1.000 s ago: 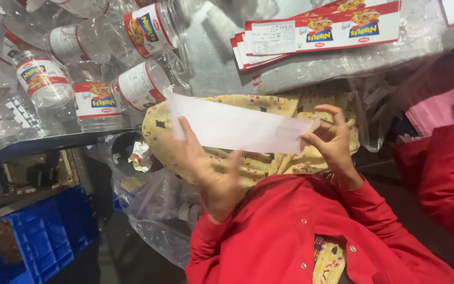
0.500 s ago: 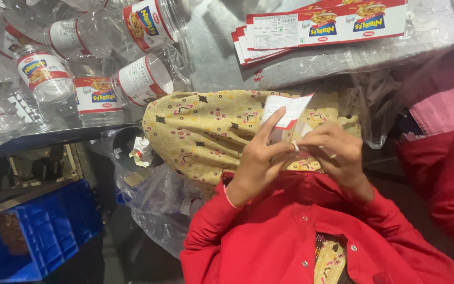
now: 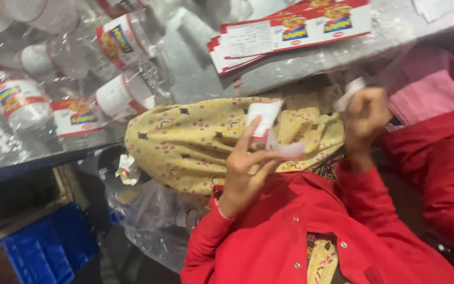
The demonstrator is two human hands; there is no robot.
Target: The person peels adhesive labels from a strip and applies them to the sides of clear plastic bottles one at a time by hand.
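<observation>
My left hand is raised over a yellow patterned cloth on my lap and pinches a small white and red label with a clear strip hanging from it. About a hand's width to the right, my right hand is closed on a small white paper scrap. Both arms are in red sleeves. A stack of red and white printed labels lies on the metal table above my hands.
Several clear plastic bottles with red and white labels lie at the upper left of the table. A clear plastic bag hangs below the table edge, above a blue crate. Another person's pink and red clothing fills the right.
The wide white sheet held between both hands was folded small. My hands have since parted: the right moved right with a scrap, the left keeps the label.
</observation>
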